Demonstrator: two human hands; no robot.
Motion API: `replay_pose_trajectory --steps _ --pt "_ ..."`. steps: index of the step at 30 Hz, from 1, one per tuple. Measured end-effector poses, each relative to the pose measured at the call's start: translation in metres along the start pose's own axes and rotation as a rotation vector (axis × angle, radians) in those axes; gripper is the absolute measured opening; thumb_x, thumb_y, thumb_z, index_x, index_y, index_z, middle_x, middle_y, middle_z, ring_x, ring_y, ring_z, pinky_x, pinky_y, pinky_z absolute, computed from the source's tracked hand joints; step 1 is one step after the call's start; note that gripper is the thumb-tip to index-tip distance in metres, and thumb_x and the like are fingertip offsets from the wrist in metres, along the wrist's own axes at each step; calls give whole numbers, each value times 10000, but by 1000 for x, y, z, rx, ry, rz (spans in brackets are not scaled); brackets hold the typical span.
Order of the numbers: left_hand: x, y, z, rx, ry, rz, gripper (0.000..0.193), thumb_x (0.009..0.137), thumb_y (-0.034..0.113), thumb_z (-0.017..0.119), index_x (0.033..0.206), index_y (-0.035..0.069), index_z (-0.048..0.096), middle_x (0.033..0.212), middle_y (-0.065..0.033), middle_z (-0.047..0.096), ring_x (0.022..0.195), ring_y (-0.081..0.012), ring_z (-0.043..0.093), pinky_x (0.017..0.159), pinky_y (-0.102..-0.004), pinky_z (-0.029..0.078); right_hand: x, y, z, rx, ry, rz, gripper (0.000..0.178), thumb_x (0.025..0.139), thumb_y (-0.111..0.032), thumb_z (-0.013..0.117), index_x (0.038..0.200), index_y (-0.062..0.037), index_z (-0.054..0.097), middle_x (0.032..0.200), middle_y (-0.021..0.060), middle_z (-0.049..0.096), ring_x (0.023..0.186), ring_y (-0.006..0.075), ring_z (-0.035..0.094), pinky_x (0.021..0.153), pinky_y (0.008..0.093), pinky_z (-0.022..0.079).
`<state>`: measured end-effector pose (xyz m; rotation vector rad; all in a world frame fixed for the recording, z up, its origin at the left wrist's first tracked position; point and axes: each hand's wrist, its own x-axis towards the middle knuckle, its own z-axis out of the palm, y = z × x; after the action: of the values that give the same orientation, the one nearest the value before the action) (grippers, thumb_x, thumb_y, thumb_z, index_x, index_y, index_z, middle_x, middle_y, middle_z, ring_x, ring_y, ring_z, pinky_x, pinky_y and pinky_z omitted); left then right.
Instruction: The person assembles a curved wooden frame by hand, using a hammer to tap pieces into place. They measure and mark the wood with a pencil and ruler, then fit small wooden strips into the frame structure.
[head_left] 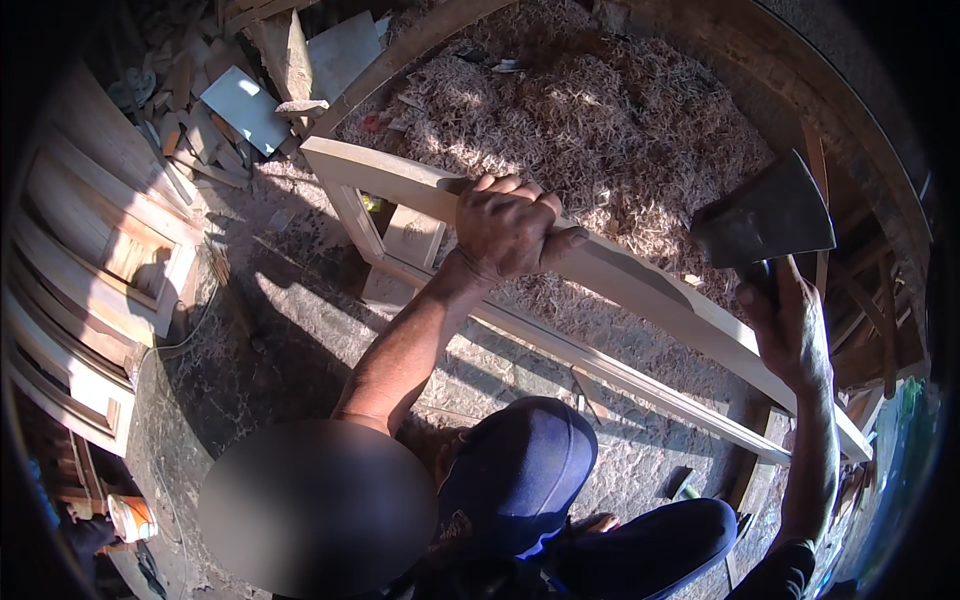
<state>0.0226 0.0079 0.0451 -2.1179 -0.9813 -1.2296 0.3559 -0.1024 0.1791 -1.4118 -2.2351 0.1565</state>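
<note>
A long, pale wooden frame stands on edge in front of me, slanting from the upper left to the lower right. My left hand is wrapped over its upper rail, knuckles up. In my right hand is the handle of a hatchet, gripped close under its broad, dark blade. The hatchet head is raised above the right part of the rail, beyond the wood's far side. Most of the handle is hidden by the hand.
A big heap of wood shavings lies beyond the frame. Panelled wooden doors or shutters lean at the left. Offcuts and a white board are piled at the upper left. A curved wooden beam borders the far right.
</note>
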Motion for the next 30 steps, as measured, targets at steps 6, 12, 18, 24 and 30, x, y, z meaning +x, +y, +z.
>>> replay_pose_trajectory --steps 6,12,18,24,30 --pt "8 0 3 -9 223 1 567 918 663 551 611 187 548 608 36 491 615 -133 525 629 -321 364 177 -98 106 49 -179 -318 548 1013 -560 503 1125 -27 563 771 172 677 706 336 718 621 443 542" --pt "-4 5 -3 -84 126 -60 521 898 621 592 603 197 523 618 37 458 629 -133 498 649 -338 355 271 -158 162 37 34 -663 601 1006 -588 467 1153 -17 586 764 171 666 712 316 729 619 423 589" --pt "-1 3 0 -175 205 -74 491 876 584 637 638 157 594 620 36 474 620 -144 511 653 -339 385 279 -200 216 -183 -361 -575 577 1008 -578 506 1219 -46 588 916 179 709 841 326 722 695 437 582" --pt "-9 3 -4 -151 86 -67 485 867 569 654 647 141 594 615 38 465 606 -144 502 615 -320 375 289 -205 201 -168 -311 -625 528 1021 -538 506 1214 -56 600 925 163 718 882 301 734 747 420 608" --pt "-4 3 8 -223 217 -97 450 887 508 663 676 112 640 660 -4 591 656 -179 585 657 -370 429 291 -197 237 -124 -313 -533 467 1016 -474 570 1245 -68 571 850 174 711 735 322 724 668 414 596"
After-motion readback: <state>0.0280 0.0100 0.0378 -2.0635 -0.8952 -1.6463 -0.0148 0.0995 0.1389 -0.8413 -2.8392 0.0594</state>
